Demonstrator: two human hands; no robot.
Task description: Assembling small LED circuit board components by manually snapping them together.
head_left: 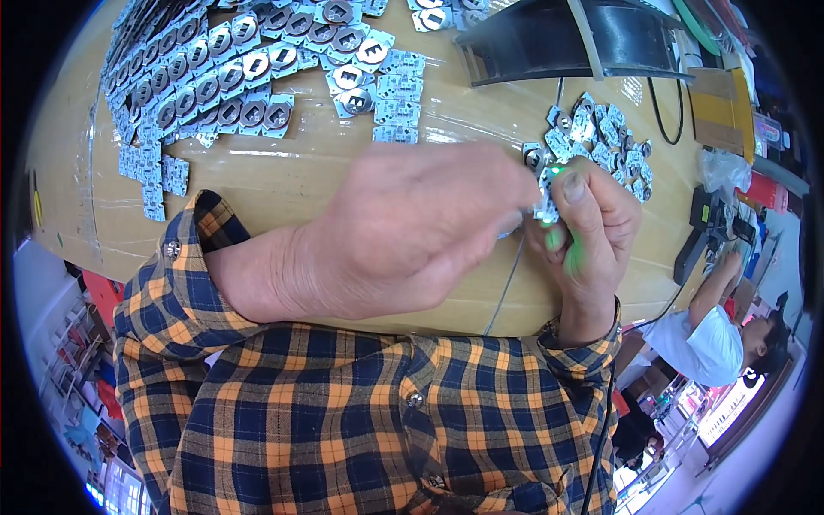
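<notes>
My right hand (pixel 592 227) pinches a small circuit board (pixel 547 193) between thumb and fingers. A green light glows on the board and tints the fingers. From the left, my left hand (pixel 421 227) reaches across, its blurred fingertips at the board's left edge. Its fingers are bent and pressed together; whatever they may hold is hidden. Just beyond my right hand lies a loose heap of small circuit boards (pixel 605 137). To the far left, joined rows of boards with round metal coin-cell holders (pixel 206 86) overlap in a pile. Blank-sided board strips (pixel 397 99) lie beside them.
A black curved object (pixel 566 43) with a pale band stands at the table's far side, near a black cable (pixel 665 116). A cardboard box (pixel 721 107) and a black device (pixel 699 227) are at the right. Another person (pixel 708 339) sits further right. The tabletop (pixel 77 189) is tan.
</notes>
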